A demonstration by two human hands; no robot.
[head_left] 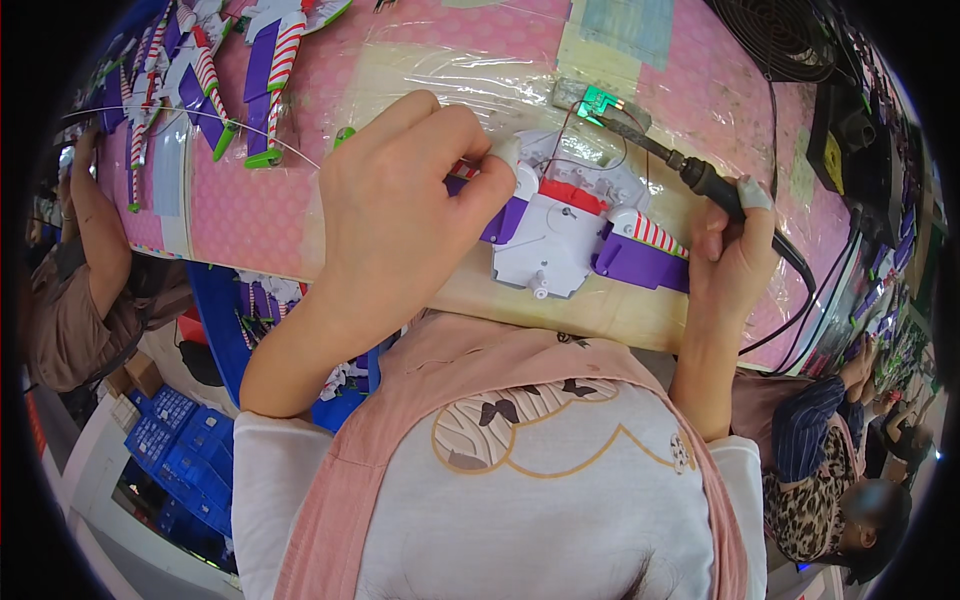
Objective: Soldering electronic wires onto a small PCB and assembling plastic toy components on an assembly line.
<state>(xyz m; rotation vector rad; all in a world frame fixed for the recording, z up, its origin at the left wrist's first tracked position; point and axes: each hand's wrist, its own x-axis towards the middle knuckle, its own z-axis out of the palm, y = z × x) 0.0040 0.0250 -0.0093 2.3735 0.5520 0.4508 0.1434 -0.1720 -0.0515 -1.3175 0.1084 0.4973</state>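
Note:
My right hand [735, 240] is closed around a soldering iron [715, 187], with a white cover on one fingertip. The iron's tip touches or nearly touches a small green circuit board [598, 104] at the far side of the work area. Thin wires [565, 125] run from the board to a white plastic toy body [545, 240] with a red strip and purple-and-striped limbs [645, 250]. My left hand [405, 190] hangs over the toy's left limb, fingers curled in a pinch. A thin silvery solder wire [275, 137] leads into it; the pinched end is hidden.
Several striped purple toy parts [270, 80] lie at the far left of the pink covered table [250, 215]. A black fan [775, 35] stands at the far right, near the iron's cable [800, 265]. Blue crates [185, 450] are lower left. Other people sit at both sides.

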